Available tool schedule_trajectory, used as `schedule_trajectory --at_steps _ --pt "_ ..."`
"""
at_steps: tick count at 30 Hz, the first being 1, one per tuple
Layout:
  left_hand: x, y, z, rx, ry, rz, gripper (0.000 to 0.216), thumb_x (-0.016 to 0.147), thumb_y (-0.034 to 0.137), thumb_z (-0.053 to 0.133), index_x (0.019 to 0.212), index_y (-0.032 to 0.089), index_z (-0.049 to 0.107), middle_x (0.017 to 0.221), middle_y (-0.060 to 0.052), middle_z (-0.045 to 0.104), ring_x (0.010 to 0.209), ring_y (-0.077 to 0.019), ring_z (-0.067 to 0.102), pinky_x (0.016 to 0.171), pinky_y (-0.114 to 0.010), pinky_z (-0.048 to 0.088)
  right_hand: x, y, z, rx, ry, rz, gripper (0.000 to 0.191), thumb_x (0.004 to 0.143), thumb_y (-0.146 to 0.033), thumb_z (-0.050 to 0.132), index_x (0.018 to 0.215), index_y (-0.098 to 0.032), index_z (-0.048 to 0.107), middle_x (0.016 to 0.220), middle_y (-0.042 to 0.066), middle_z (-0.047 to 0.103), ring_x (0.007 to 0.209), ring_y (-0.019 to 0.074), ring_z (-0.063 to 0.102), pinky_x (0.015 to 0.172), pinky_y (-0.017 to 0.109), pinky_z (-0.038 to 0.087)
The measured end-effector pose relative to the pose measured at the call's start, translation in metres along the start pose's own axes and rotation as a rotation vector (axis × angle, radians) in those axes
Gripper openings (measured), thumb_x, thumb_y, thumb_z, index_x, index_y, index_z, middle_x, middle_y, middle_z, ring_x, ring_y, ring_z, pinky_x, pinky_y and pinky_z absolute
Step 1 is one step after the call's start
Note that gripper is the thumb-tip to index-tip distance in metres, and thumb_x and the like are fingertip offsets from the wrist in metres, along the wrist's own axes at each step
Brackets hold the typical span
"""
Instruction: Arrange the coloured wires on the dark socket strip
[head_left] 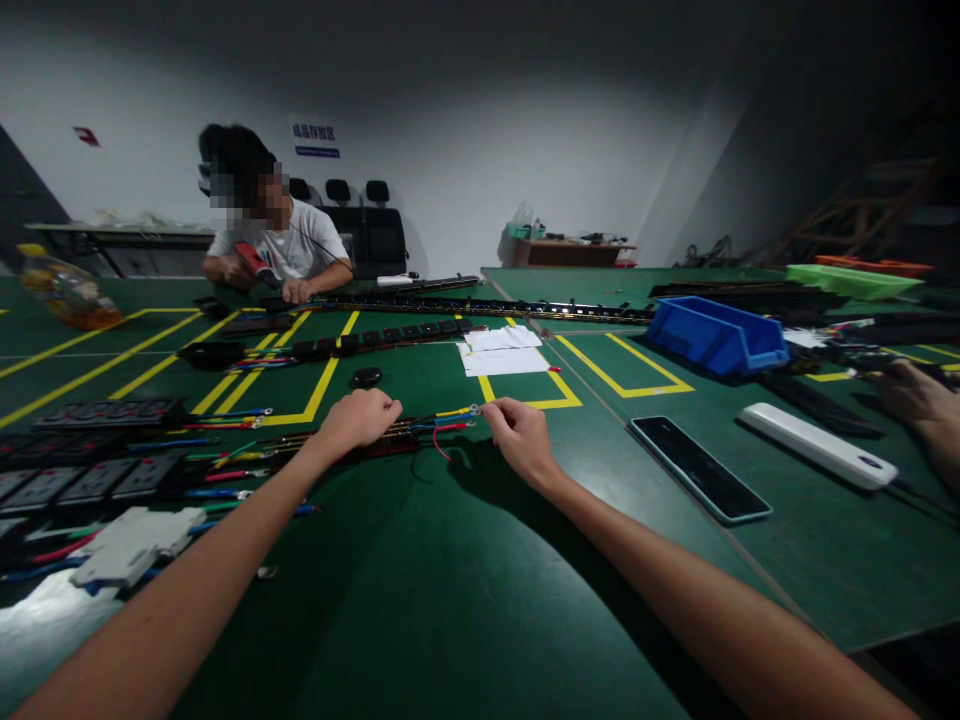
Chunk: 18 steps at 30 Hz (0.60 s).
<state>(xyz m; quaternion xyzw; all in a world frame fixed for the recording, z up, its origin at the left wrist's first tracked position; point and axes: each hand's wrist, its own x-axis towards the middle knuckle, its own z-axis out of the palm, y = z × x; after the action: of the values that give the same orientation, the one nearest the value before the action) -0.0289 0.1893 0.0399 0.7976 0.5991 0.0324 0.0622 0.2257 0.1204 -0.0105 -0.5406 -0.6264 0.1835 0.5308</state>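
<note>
My left hand [358, 420] is closed over a bundle of thin wires and bars, part of it hidden under the fingers. From the bundle yellow and blue wires [439, 416] run right, ending in metal ring terminals. My right hand [521, 435] pinches at the ring terminal [473, 410] on these wire ends. Just below, a red wire [452, 428] sticks out, with a thin red strand curling down. Left of my left hand lie black socket strips [97, 478] with coloured, lug-ended leads. A small black round object [366, 377] sits beyond my left hand.
A phone [697, 468], a white bar-shaped device [817, 445] and a blue bin [716, 335] are at right. Papers [504, 352] lie ahead. A person [274, 230] opposite holds a red power tool [255, 262]; another person's hand [919, 400] shows at far right.
</note>
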Motion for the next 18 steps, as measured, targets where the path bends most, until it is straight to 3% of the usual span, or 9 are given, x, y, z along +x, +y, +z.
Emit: schedule_trajectory --at_steps 4,9,13,18 --pt "0.0005 -0.0010 0.0009 -0.009 0.002 0.008 0.055 0.095 0.054 0.031 0.067 0.021 0.067 0.081 -0.012 0.074 0.074 -0.0279 0.069 0.070 -0.036 0.049 0.0027 -0.0006 -0.0016 0.002 0.050 0.067 0.043 0.091 -0.047 0.052 0.074 -0.015 0.075 0.049 -0.001 0.053 0.049 0.0148 0.051 0.053 0.027 0.035" --pt "0.0010 -0.0022 0.0013 -0.036 -0.005 0.017 0.054 0.095 0.053 0.033 0.063 0.021 0.063 0.078 -0.011 0.073 0.070 -0.0258 0.067 0.068 -0.035 0.048 0.0046 -0.0002 -0.0017 0.076 0.004 0.170 0.048 0.090 -0.050 0.051 0.070 -0.014 0.076 0.043 -0.002 0.051 0.043 0.0146 0.049 0.051 0.027 0.035" --pt "0.0009 -0.0024 0.0014 -0.041 -0.004 0.016 0.053 0.095 0.053 0.033 0.063 0.021 0.062 0.078 -0.011 0.073 0.070 -0.0258 0.067 0.067 -0.035 0.047 0.0031 -0.0049 -0.0025 0.130 -0.036 0.107 0.046 0.089 -0.050 0.053 0.071 -0.014 0.075 0.043 -0.002 0.051 0.044 0.0139 0.049 0.051 0.027 0.036" --pt "0.0004 -0.0011 0.0012 -0.036 0.001 0.006 0.054 0.095 0.053 0.033 0.064 0.021 0.063 0.080 -0.012 0.074 0.072 -0.0262 0.068 0.068 -0.034 0.048 -0.0006 -0.0086 -0.0029 0.158 -0.053 0.022 0.042 0.089 -0.047 0.055 0.093 -0.014 0.079 0.048 -0.003 0.055 0.043 0.0132 0.047 0.048 0.026 0.035"
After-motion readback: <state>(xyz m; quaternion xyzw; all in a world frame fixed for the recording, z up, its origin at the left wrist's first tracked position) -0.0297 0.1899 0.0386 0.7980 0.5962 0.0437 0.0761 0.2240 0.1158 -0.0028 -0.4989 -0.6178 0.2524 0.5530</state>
